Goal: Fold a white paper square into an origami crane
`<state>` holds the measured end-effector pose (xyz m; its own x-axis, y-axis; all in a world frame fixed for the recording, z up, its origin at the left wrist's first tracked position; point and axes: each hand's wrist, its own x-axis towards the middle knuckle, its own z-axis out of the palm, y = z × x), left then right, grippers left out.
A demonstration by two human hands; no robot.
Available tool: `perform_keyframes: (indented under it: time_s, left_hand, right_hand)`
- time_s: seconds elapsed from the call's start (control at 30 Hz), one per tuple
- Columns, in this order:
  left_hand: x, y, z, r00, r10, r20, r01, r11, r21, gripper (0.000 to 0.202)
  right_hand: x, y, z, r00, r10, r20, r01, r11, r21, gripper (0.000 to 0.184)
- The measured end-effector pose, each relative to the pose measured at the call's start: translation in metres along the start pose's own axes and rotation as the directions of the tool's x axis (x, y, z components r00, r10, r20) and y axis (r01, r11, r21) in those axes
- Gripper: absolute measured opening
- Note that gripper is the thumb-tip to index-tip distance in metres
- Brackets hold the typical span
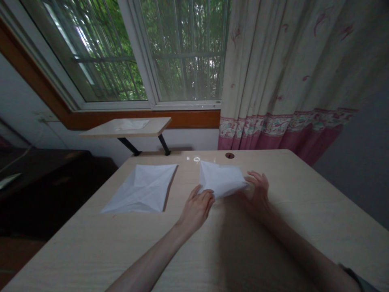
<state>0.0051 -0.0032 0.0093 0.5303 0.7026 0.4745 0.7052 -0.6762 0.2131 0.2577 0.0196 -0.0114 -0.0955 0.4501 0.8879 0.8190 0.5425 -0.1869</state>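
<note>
A thin, folded white sheet (225, 178), like tissue paper, is raised slightly at its near edge above the table. My left hand (197, 205) has its fingers bent over the sheet's near left corner and grips it there. At the sheet's right corner is my right hand (258, 190), its fingers reaching past the edge and the corner caught between them and the thumb. The right thumb is in shadow and partly blurred. Another white folded sheet (146, 188), roughly square with crease lines, lies flat to the left of my hands.
Both sheets are over a light wooden table (188, 251) with a round cable hole (230, 155) at the back. A small raised shelf (127, 127) on black legs stands at the back left. Behind are a barred window (182, 52) and a patterned curtain (273, 81).
</note>
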Motion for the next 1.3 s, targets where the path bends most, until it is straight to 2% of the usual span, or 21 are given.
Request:
perform_keyframes:
  time_s: [0.03, 0.17, 0.23, 0.3, 0.5, 0.77, 0.87, 1.1, 1.3]
  left_hand:
    - [0.000, 0.000, 0.000, 1.000, 0.003, 0.000, -0.003, 1.000, -0.004, 0.018]
    - [0.000, 0.001, -0.001, 1.000, 0.013, 0.012, -0.013, 1.000, -0.007, 0.019]
    - [0.000, 0.002, -0.002, 1.000, 0.025, 0.013, -0.025, 1.000, -0.003, 0.020]
    - [0.000, 0.003, -0.003, 0.999, 0.033, 0.009, -0.034, 0.999, 0.003, 0.021]
    - [-0.002, 0.002, -0.005, 0.999, 0.041, 0.003, -0.040, 0.999, -0.030, 0.021]
    - [-0.001, -0.001, -0.002, 0.999, 0.034, 0.017, -0.032, 0.996, -0.087, 0.022]
    - [-0.001, -0.003, -0.002, 0.998, 0.033, 0.045, -0.031, 0.998, -0.052, 0.022]
    - [0.000, -0.003, -0.004, 0.993, -0.048, 0.105, 0.044, 0.998, 0.035, 0.028]
    - [-0.002, -0.004, 0.000, 0.991, -0.031, 0.133, 0.021, 0.997, 0.076, 0.031]
  right_hand:
    - [0.000, -0.005, -0.001, 1.000, -0.019, -0.024, 0.018, 0.999, -0.028, 0.037]
    - [0.000, -0.021, -0.008, 0.999, -0.047, 0.014, 0.049, 0.991, -0.123, 0.021]
    - [-0.001, -0.026, -0.011, 0.992, -0.066, 0.109, 0.083, 0.984, -0.159, 0.014]
    - [-0.001, -0.027, -0.014, 0.983, -0.091, 0.162, 0.120, 0.976, -0.183, 0.013]
    - [0.000, -0.023, -0.012, 0.967, -0.138, 0.216, 0.185, 0.959, -0.214, 0.013]
    - [0.001, -0.025, -0.010, 0.959, -0.142, 0.244, 0.192, 0.962, -0.195, 0.024]
    - [0.001, -0.025, -0.010, 0.949, -0.138, 0.283, 0.194, 0.965, -0.176, 0.028]
    - [-0.001, -0.023, -0.009, 0.914, -0.146, 0.378, 0.219, 0.963, -0.157, 0.045]
    - [-0.006, -0.022, -0.006, 0.887, -0.168, 0.430, 0.237, 0.965, -0.113, 0.055]
